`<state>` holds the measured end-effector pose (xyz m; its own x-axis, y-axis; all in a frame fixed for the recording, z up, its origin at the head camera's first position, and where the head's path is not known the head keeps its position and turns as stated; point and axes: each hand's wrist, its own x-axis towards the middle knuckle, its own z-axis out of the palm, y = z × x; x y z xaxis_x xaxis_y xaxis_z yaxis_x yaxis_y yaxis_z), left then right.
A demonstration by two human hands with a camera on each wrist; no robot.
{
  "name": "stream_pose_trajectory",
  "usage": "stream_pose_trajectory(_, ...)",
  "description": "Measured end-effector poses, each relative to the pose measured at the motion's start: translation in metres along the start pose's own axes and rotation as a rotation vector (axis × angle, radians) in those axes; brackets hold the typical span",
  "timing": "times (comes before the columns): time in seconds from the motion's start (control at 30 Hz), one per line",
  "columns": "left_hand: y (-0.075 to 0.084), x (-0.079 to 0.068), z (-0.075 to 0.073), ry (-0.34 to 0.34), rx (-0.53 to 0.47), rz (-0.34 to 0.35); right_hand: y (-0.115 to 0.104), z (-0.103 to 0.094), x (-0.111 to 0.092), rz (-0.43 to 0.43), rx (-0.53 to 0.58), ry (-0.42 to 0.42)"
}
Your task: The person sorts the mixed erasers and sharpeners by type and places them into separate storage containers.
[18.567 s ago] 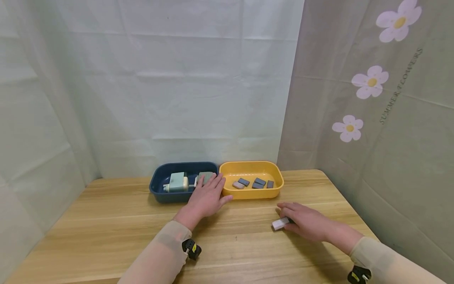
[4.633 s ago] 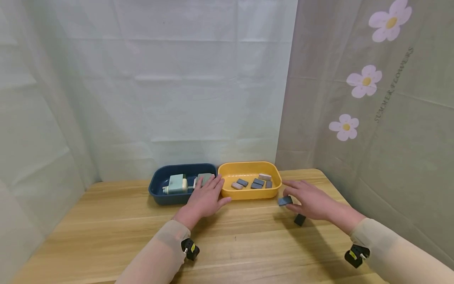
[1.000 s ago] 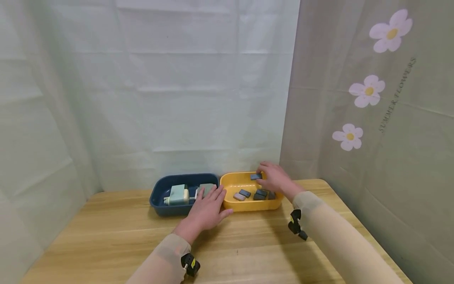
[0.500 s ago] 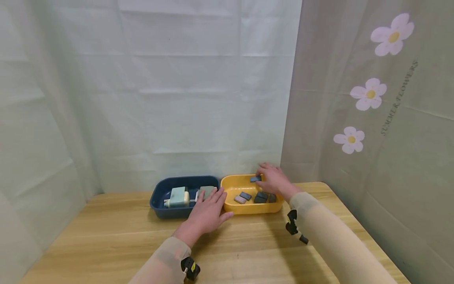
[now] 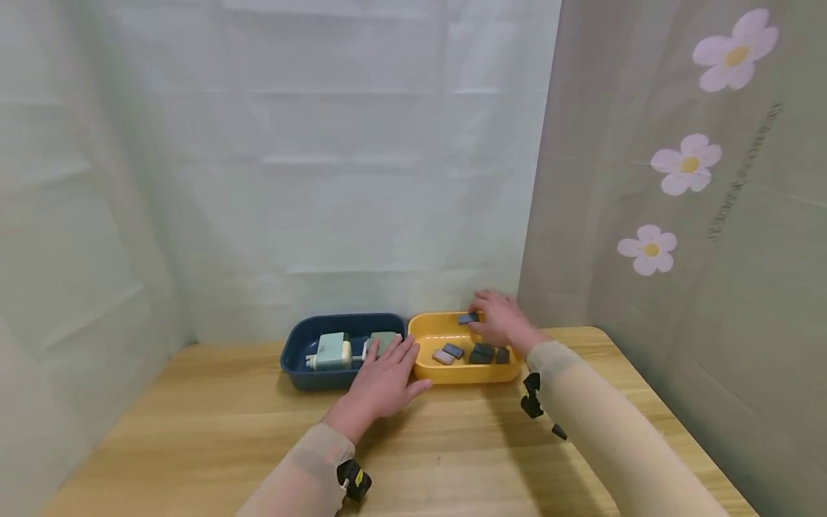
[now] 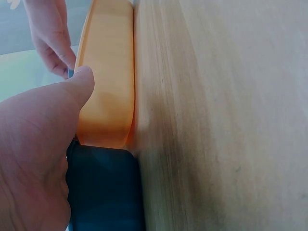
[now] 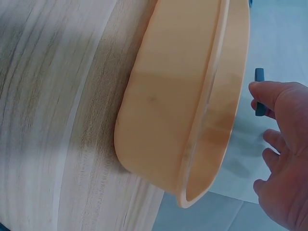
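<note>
My right hand (image 5: 502, 319) pinches a small dark blue-grey rectangular block (image 5: 466, 319) between thumb and fingertips, above the far side of the yellow tray (image 5: 461, 375). In the right wrist view the block (image 7: 260, 109) is seen edge-on, beyond the tray's rim. Several blocks lie inside the tray, among them a pale one (image 5: 443, 357) beside a dark one (image 5: 454, 350). My left hand (image 5: 386, 380) lies with straight fingers over the place where the yellow tray meets the navy tray (image 5: 316, 380). Its thumb (image 6: 82, 84) points along the yellow tray.
In the navy tray sit a light blue boxy thing (image 5: 332, 352) with small prongs and a grey-green one (image 5: 382, 343), partly behind my left fingers. Another dark block (image 5: 559, 431) lies on the wooden table (image 5: 213, 416) by my right forearm. Hanging cloth (image 5: 400, 215) closes the back and sides.
A pale block, held at 18.6 s, lay in the yellow tray by 4.6 s. Since then my right hand carried the dark block from beside the tray to above it. My left hand stayed put.
</note>
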<state>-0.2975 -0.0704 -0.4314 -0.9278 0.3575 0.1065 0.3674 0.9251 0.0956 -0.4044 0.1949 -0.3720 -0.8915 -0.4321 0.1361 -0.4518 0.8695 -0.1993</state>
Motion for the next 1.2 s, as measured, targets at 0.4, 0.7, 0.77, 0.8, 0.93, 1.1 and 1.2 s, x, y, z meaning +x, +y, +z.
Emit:
stream_pose_trajectory(0.4, -0.0019, 0.0045, 0.0013, -0.015, -0.001, -0.010, -0.0034, -0.0057, 0.0031, 0.029, -0.026, -0.021)
stream_pose_trajectory(0.7, 0.0018, 0.0028, 0.0043, -0.017, 0.009, -0.013, -0.0038, -0.0066, 0.0028, 0.013, -0.052, 0.001)
stream_pose_trajectory(0.77, 0.0022, 0.0033, 0.0038, -0.019, 0.012, -0.013, -0.0034, -0.0071, 0.0039, 0.010, -0.058, 0.008)
stream_pose_trajectory(0.8, 0.0023, 0.0035, 0.0035, -0.018, 0.013, -0.014, -0.0032, -0.0074, 0.0045, 0.011, -0.061, 0.008)
stream_pose_trajectory(0.93, 0.0020, 0.0033, 0.0028, -0.018, 0.008, -0.018, -0.0020, -0.0074, 0.0059, 0.008, -0.074, -0.003)
stream_pose_trajectory(1.1, 0.0032, 0.0034, 0.0009, -0.025, 0.009, -0.021, 0.0001, -0.0086, 0.0028, 0.006, -0.076, -0.012)
stream_pose_trajectory(1.2, 0.0040, 0.0033, 0.0004, -0.030, 0.006, -0.023, 0.0031, -0.0099, -0.0014, 0.004, -0.082, -0.012)
